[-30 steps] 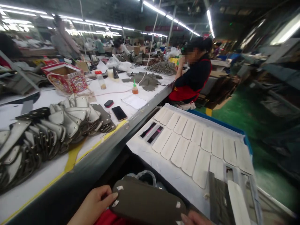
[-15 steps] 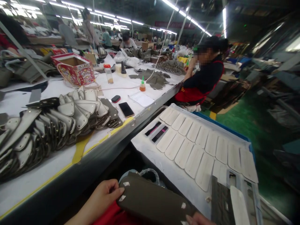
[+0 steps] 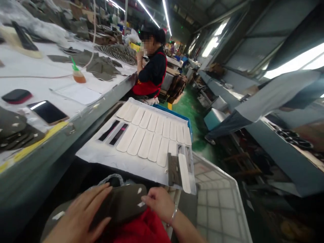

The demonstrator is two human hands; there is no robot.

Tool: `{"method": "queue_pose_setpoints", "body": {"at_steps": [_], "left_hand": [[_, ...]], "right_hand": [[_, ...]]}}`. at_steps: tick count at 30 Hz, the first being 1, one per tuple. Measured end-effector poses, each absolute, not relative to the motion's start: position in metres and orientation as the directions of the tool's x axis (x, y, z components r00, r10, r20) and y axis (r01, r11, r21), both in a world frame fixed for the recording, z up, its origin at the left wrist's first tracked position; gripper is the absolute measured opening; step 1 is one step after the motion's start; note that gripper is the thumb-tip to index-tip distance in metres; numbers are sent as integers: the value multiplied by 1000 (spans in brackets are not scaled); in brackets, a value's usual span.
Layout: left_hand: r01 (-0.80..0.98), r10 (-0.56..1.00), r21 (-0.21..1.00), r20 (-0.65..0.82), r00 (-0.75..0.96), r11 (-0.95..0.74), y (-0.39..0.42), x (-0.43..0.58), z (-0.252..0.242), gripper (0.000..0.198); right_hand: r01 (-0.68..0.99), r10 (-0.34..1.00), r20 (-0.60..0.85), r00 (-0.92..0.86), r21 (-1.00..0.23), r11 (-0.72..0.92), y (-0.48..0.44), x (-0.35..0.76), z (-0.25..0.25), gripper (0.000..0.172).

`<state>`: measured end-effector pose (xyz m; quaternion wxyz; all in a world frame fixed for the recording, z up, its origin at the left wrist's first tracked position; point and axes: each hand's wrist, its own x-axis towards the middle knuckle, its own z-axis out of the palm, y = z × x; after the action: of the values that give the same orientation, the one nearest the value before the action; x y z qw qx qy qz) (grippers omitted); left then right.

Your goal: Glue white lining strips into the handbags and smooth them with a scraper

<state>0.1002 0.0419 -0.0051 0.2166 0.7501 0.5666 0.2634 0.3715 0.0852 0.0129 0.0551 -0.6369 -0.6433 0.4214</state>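
A dark grey-green flat piece (image 3: 121,202) with rounded corners and small white tabs lies over the red cloth (image 3: 144,227) on my lap. My left hand (image 3: 83,209) rests on its left part, fingers stretched out and thumb apart. At its right end, my right hand (image 3: 159,202) pinches the edge beside a white tab, between thumb and bent forefinger. A bracelet circles the right wrist. Just beyond, a white-covered board (image 3: 101,153) carries rows of pale rounded strips (image 3: 145,143), with a dark strip (image 3: 174,168) at its near right corner.
On the left, the white worktable (image 3: 60,82) bears a phone (image 3: 48,112), a glue bottle (image 3: 79,76), paper (image 3: 77,92) and stacked dark pieces. A person in a red apron (image 3: 152,71) sits beyond the board. A white crate (image 3: 217,199) stands right; another person (image 3: 273,98) stands farther right.
The view has swung right. My left hand has gone from pinching the dark piece's left end to lying flat across it. My right hand now shows fully, at the right end.
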Motion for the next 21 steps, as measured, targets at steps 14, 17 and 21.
{"method": "queue_pose_setpoints", "body": {"at_steps": [14, 17, 21], "left_hand": [[786, 876, 454, -24, 482, -420, 71, 188, -6, 66], [778, 871, 437, 25, 490, -451, 70, 189, -13, 63], [776, 859, 391, 86, 505, -495, 70, 189, -19, 65]], "right_hand": [[785, 854, -430, -292, -618, -43, 89, 378, 20, 26], [785, 854, -417, -312, -619, -15, 90, 380, 20, 23], [805, 849, -429, -308, -594, -8, 91, 381, 20, 22]]}}
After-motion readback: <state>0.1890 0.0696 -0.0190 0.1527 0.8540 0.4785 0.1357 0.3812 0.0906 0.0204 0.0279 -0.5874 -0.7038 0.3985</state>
